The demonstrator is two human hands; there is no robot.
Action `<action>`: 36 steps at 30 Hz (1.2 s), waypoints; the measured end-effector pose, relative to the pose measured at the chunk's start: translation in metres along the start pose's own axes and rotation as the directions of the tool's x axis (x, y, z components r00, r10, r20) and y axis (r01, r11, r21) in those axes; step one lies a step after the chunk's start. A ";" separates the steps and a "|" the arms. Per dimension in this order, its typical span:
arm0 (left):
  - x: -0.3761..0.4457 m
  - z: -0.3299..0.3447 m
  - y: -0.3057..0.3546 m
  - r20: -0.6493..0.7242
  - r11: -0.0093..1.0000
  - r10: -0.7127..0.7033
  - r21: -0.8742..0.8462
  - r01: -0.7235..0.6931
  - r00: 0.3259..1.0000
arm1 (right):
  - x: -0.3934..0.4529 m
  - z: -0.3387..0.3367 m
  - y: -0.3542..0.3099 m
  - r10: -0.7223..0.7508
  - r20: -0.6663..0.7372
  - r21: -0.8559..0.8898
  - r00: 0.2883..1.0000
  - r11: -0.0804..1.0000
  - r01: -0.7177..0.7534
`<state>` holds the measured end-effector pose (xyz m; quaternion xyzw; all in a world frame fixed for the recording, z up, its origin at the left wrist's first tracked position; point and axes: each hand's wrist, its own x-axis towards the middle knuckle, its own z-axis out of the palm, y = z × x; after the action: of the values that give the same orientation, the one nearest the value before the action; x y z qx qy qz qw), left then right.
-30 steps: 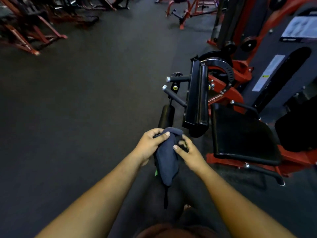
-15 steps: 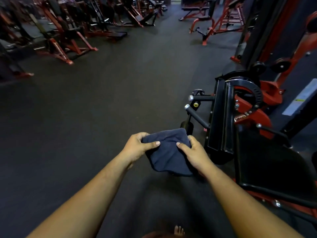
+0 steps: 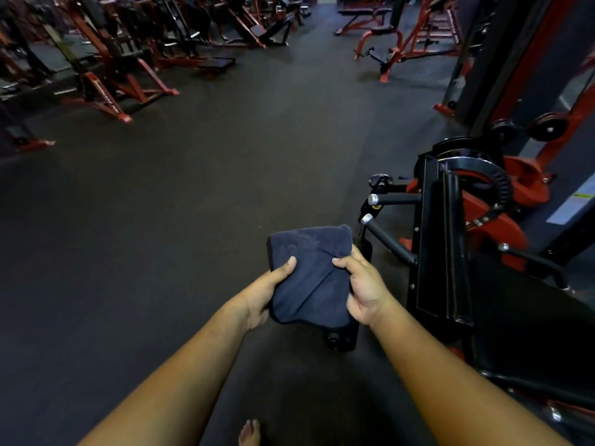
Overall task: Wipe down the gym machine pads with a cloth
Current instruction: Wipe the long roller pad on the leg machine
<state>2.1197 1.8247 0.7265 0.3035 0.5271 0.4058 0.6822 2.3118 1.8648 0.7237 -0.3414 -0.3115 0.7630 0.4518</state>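
Observation:
A dark blue cloth [image 3: 310,272], folded flat, is held in front of me at about waist height. My left hand [image 3: 262,292] grips its left edge with the thumb on top. My right hand [image 3: 362,289] pinches its right edge, thumb across the fabric. To the right stands a red and black gym machine with an upright black back pad [image 3: 442,249] seen edge-on and a black seat pad [image 3: 531,333] beside it. A black roller pad [image 3: 343,338] lies low, partly hidden beneath the cloth. Neither hand touches the machine.
Two black handle bars [image 3: 391,241] with silver end caps stick out from the machine toward me. Dark rubber floor [image 3: 161,236] stretches ahead. Red-framed machines [image 3: 106,69] line the far left, and benches [image 3: 399,37] stand at the far right. A bare foot [image 3: 249,432] shows at the bottom edge.
The bunched, hanging cloth has been spread and folded flat between both hands. The view has lifted, showing more of the gym floor, and the machine now sits further right.

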 end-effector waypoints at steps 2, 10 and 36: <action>0.013 -0.010 0.002 0.039 0.995 -0.075 -0.062 0.077 0.996 | 0.013 0.003 0.005 0.005 -0.072 -0.029 0.997 1.000 -0.007; 0.113 -0.047 -0.022 -0.013 0.916 0.100 0.392 -0.087 0.995 | 0.049 -0.014 0.068 -0.278 -0.555 -0.551 0.784 0.829 -0.096; 0.479 -0.066 -0.327 0.007 0.805 -0.196 0.572 0.157 0.981 | 0.277 -0.318 0.313 -0.096 -0.560 -0.807 0.823 -0.159 -0.568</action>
<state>2.1875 2.0828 0.2076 0.4557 0.6274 0.1547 0.6122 2.3189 2.0431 0.2298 -0.7728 -0.5827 0.2453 -0.0549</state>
